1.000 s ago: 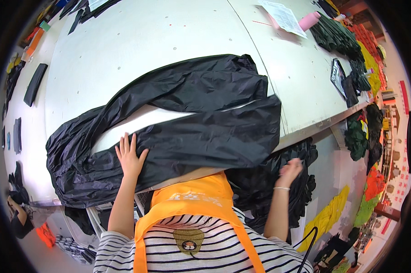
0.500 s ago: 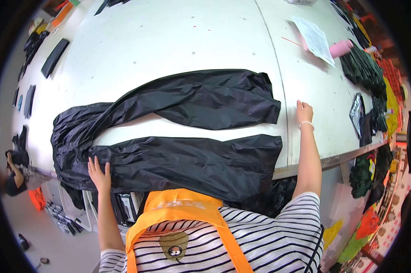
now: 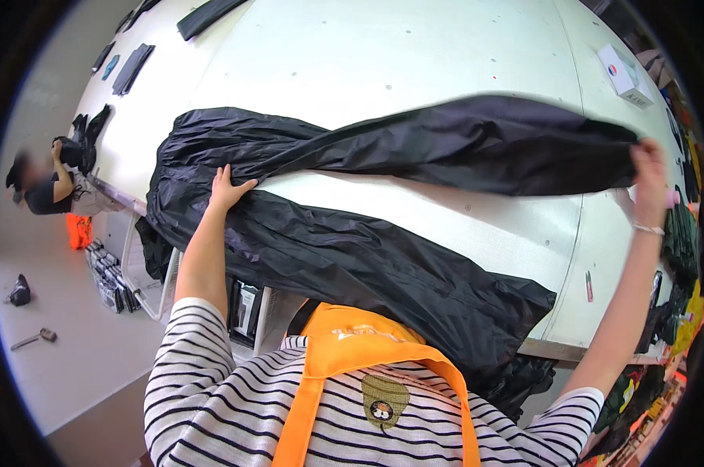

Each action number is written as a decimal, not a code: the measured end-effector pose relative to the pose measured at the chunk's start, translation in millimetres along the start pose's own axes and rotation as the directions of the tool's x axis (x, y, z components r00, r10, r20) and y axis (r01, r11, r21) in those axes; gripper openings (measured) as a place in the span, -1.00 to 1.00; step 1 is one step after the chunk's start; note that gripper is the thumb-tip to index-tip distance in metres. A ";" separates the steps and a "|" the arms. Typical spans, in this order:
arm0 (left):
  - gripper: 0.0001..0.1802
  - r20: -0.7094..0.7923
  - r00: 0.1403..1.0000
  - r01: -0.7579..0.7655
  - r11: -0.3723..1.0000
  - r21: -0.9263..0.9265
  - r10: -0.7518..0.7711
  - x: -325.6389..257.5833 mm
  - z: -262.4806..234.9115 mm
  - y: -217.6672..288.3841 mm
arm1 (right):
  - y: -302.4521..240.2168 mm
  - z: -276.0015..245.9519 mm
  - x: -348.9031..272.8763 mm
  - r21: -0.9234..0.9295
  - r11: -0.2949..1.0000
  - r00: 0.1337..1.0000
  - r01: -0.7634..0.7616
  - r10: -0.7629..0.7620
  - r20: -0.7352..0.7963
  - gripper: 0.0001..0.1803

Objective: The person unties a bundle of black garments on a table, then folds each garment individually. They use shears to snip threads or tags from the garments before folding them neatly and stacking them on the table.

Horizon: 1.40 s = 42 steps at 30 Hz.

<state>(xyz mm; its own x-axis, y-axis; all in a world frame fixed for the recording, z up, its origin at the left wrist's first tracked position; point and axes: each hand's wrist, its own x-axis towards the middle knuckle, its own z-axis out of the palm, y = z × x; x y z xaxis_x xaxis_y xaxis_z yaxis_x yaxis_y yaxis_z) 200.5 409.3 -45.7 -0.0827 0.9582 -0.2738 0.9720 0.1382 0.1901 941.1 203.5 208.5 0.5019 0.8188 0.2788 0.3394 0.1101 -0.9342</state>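
A pair of black trousers (image 3: pixel 329 226) in thin, crinkled fabric lies across the white table, gathered waistband to the left and legs spread to the right. My left hand (image 3: pixel 231 189) rests on the trousers near where the legs meet, fingers spread and palm down. At the far right, my right hand (image 3: pixel 648 175), slightly blurred, has closed around the hem of the far leg. That leg is stretched out and looks partly raised off the table. The near leg drapes over the front edge, against my orange apron (image 3: pixel 360 331).
Folded dark pieces (image 3: pixel 133 68) lie at the far left of the table (image 3: pixel 414 62). A white box (image 3: pixel 624 76) stands back right; a small reddish tool (image 3: pixel 589 286) lies near my right forearm. Another person (image 3: pixel 52 187) is at the left. Dark garments (image 3: pixel 681 245) are piled right.
My right hand has gone from resting on the bare table to holding the far leg's hem, drawing it right. My left hand has shifted toward the crotch. The view has turned.
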 end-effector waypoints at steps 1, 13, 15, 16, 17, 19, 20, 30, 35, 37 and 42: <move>0.17 -0.021 1.000 -0.019 1.000 -0.006 0.018 -2.0 -0.2 -7.0 | -45.5 5.3 -4.5 -0.007 0.985 0.982 0.171 -0.171 -0.079 -0.69; 0.18 -0.065 0.978 -0.197 0.980 0.027 0.198 7.5 8.9 -35.4 | 152.2 -25.3 -160.4 -0.256 0.667 0.692 -0.700 0.721 -0.015 -0.63; 0.20 -0.038 0.970 -0.238 0.971 0.021 0.238 14.7 10.2 -36.8 | 154.3 -47.2 -151.5 -0.475 0.540 0.612 -0.695 0.791 0.002 -0.64; 0.22 -0.026 0.969 -0.247 0.969 0.023 0.247 16.8 10.7 -37.4 | 161.1 -50.3 -155.1 -0.452 0.521 0.619 -0.724 0.780 -0.092 -0.65; 0.22 -0.019 0.965 -0.262 0.965 0.014 0.262 19.9 11.5 -39.6 | 167.1 -56.1 -155.4 -0.595 0.463 0.660 -0.657 0.735 -0.157 -0.64; 0.22 -0.011 0.958 -0.286 0.958 -0.011 0.286 25.3 15.1 -39.4 | 174.8 -69.4 -142.0 -0.825 0.275 0.751 -0.493 0.613 -0.245 -0.60; 0.22 -0.017 0.960 -0.280 0.960 0.005 0.280 23.2 13.0 -38.9 | 159.2 -59.7 -115.7 -0.860 0.290 0.834 -0.420 0.498 -0.239 -0.58; 0.02 -0.279 0.894 -0.361 0.933 0.014 0.350 -31.1 0.3 -14.3 | 132.0 -85.0 -143.7 -0.958 0.158 0.897 -0.238 0.414 -0.154 -0.57; -0.04 -0.499 0.841 -0.316 0.938 -0.144 0.207 -56.5 22.8 -21.2 | 154.6 41.7 -96.4 -0.937 0.340 0.930 -0.084 0.365 0.049 -0.36; -0.04 -0.523 0.837 -0.307 0.929 -0.206 0.160 -59.4 28.6 -21.5 | 129.9 178.9 -52.0 -0.857 0.513 0.929 0.046 0.293 0.225 -0.55; -0.18 -0.390 0.885 -0.325 0.937 -0.129 0.253 -49.2 24.1 -27.8 | 142.0 508.7 -5.3 -0.467 0.781 0.823 0.414 -0.103 0.559 -0.67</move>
<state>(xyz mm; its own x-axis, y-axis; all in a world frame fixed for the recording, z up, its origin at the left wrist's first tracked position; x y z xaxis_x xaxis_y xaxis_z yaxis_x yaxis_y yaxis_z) 182.9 352.3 -60.2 0.0874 0.9810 0.1735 0.9090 -0.1498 0.3889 581.9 501.4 -38.9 -0.0661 0.9774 0.2010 0.8443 0.1622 -0.5107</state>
